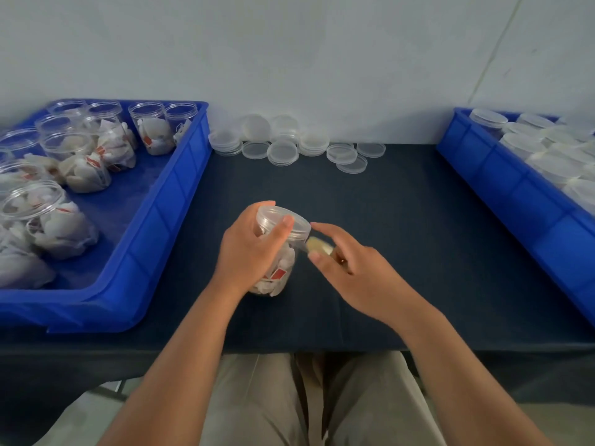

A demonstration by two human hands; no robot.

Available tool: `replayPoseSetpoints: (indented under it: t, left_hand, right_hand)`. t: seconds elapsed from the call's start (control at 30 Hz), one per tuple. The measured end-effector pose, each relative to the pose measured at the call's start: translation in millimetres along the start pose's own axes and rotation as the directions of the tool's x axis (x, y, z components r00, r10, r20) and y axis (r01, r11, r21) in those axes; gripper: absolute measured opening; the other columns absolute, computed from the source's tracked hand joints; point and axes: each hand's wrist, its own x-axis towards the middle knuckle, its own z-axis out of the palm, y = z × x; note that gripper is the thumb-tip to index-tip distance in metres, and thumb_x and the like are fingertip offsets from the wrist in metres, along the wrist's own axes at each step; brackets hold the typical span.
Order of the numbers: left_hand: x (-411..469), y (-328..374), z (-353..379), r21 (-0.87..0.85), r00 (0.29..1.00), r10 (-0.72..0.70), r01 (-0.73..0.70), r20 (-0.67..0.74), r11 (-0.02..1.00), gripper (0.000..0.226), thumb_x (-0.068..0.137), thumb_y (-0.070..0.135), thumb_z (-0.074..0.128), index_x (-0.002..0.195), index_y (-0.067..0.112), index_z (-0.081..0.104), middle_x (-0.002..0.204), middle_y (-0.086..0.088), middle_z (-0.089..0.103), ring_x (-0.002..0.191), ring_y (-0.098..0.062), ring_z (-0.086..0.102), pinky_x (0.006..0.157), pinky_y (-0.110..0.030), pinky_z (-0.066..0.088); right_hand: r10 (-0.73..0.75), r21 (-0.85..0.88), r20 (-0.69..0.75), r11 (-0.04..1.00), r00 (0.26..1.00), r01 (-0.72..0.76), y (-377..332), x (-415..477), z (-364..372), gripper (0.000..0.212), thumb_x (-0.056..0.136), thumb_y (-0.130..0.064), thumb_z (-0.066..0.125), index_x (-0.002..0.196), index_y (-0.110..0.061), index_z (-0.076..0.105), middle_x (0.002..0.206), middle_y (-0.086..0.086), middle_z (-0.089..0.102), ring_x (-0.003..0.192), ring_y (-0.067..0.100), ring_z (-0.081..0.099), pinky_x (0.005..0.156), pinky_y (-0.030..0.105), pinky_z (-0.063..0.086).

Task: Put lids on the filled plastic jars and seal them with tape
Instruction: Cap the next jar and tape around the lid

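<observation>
Our left hand (248, 249) grips the filled jar (283, 267), lid (277, 217) seated, tilted toward the right hand (354, 272). That hand pinches the tape roll (317, 245) just beside the lid rim. We judge taping is in hand; next we need the jar rotated while tape follows the seam.
</observation>
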Motion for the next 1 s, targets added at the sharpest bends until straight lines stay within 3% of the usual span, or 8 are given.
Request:
replayPoseSetpoints:
  t: [0.2,0.27,0.37,0.57,0.63,0.77,0.9,1.0]
  left_hand:
    - [17.4,-7.3,-14.1,-0.118,0.970,0.009,0.020,0.242,0.993,0.068,0.084,0.083,0.040,0.131,0.040,0.065,0.121,0.023,0.068,0.116,0.006,0.062,0.097,-0.021,0.048]
    - [13.7,-11.6,-9.1,-0.295,0.905,-0.057,0.197,0.422,0.935,0.074,0.083,0.085,0.049,0.128,0.031,0.070,0.121,0.001,0.075,0.112,-0.015,0.071,0.096,-0.036,0.058]
    - [8.3,-16.5,-3.3,-0.384,0.828,-0.122,0.378,0.547,0.843,0.089,0.079,0.090,0.057,0.116,0.012,0.076,0.111,-0.017,0.076,0.099,-0.026,0.074,0.085,-0.033,0.062]
    - [3.1,-6.6,-7.5,-0.172,0.994,0.044,-0.027,0.095,0.985,0.025,0.104,0.052,0.054,0.114,0.041,0.074,0.107,0.031,0.073,0.100,0.004,0.070,0.075,-0.011,0.055]
    - [-4.7,2.0,-9.2,-0.079,0.993,0.074,-0.067,0.094,0.995,0.041,0.098,0.069,0.049,0.128,0.046,0.067,0.111,0.036,0.068,0.103,0.011,0.066,0.075,-0.009,0.051]
    - [-25.3,13.9,6.6,0.115,0.996,0.013,-0.022,0.085,0.993,0.098,0.059,0.106,0.045,0.141,0.052,0.040,0.114,0.031,0.057,0.104,0.009,0.058,0.080,-0.020,0.046]
    - [-25.4,12.3,10.7,0.013,0.998,0.018,-0.017,-0.055,1.000,0.076,0.064,0.089,0.067,0.129,0.054,0.048,0.105,0.033,0.062,0.100,0.016,0.058,0.076,-0.019,0.050]
    - [-15.6,10.2,3.0,-0.046,1.000,0.014,-0.014,0.010,0.999,0.067,0.069,0.081,0.067,0.128,0.052,0.054,0.110,0.047,0.056,0.099,0.017,0.060,0.071,-0.013,0.052]
  right_hand:
    - [0.014,-0.083,0.013,0.996,1.000,-0.013,11.9,2.5,-17.1,0.045,0.101,-0.067,0.040,0.145,-0.068,0.030,0.078,-0.008,0.064,0.072,0.009,0.063,0.062,0.029,0.054]
    - [0.010,-0.082,0.035,0.997,0.999,-0.007,11.5,4.9,-16.9,0.046,0.102,-0.066,0.039,0.147,-0.067,0.031,0.081,-0.021,0.063,0.074,0.000,0.062,0.060,0.019,0.047]
    - [0.000,-0.063,0.043,0.998,0.999,0.003,7.7,6.6,-14.7,0.045,0.105,-0.062,0.042,0.150,-0.059,0.041,0.084,-0.051,0.055,0.082,-0.024,0.054,0.065,0.005,0.043]
    - [0.054,-0.069,-0.042,0.996,0.998,-0.057,-2.3,0.0,-11.3,0.045,0.105,-0.061,0.046,0.149,-0.052,0.049,0.129,-0.034,0.063,0.104,-0.014,0.057,0.080,0.011,0.043]
    - [0.062,-0.106,-0.073,0.992,0.995,-0.070,-6.1,-4.9,-8.8,0.046,0.105,-0.061,0.046,0.150,-0.050,0.051,0.136,-0.027,0.064,0.116,-0.003,0.060,0.089,0.019,0.050]
    - [-0.013,-0.172,-0.116,0.985,0.993,-0.007,-13.7,-10.6,2.3,0.044,0.108,-0.052,0.046,0.150,-0.045,0.051,0.113,-0.016,0.073,0.095,0.003,0.067,0.079,0.026,0.057]
    - [0.010,-0.033,-0.120,0.999,0.993,-0.014,-9.2,-12.2,8.4,0.054,0.104,-0.060,0.046,0.155,-0.046,0.035,0.095,-0.017,0.068,0.084,0.001,0.064,0.065,0.020,0.051]
    - [0.024,0.015,-0.062,1.000,0.998,-0.023,-4.0,-15.9,1.3,0.052,0.102,-0.062,0.044,0.150,-0.052,0.028,0.077,-0.001,0.064,0.069,0.017,0.064,0.055,0.039,0.053]
